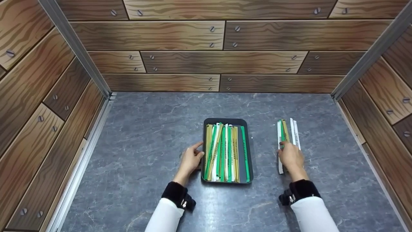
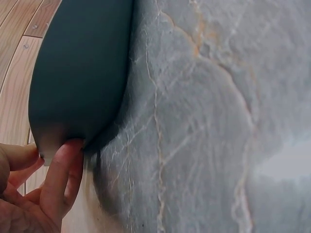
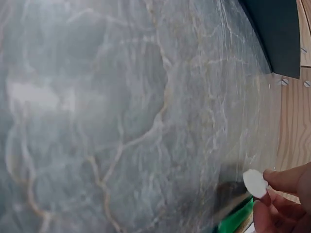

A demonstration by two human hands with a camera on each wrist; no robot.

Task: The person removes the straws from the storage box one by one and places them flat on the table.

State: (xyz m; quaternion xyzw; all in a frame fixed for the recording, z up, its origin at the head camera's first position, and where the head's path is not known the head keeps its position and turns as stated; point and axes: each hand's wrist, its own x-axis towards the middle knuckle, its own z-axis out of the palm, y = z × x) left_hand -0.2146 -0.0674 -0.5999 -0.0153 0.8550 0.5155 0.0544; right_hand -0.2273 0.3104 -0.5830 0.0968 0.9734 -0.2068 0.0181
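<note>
A dark tray (image 1: 250, 161) stands near the middle of the tabletop. It is filled with slim, printed stick packets (image 1: 222, 151) in green, gold and white, lying lengthwise. One green packet (image 1: 245, 153) lies apart along its right side. My left hand (image 1: 191, 159) pinches the tray's left edge; the left wrist view shows fingertips (image 2: 68, 150) against the outer wall. To the right of the tray, my right hand (image 1: 292, 158) pinches a white stick packet (image 3: 254, 183) between thumb and fingers. Green and gold packets (image 1: 284, 127) lie by that hand, partly hidden beneath it.
More white packets (image 1: 294, 129) lie at the right of that small group. The grey marbled tabletop (image 1: 154, 129) is bounded by wood-patterned walls (image 1: 180, 61) at the back and both sides, with metal posts (image 1: 77, 48) in the corners.
</note>
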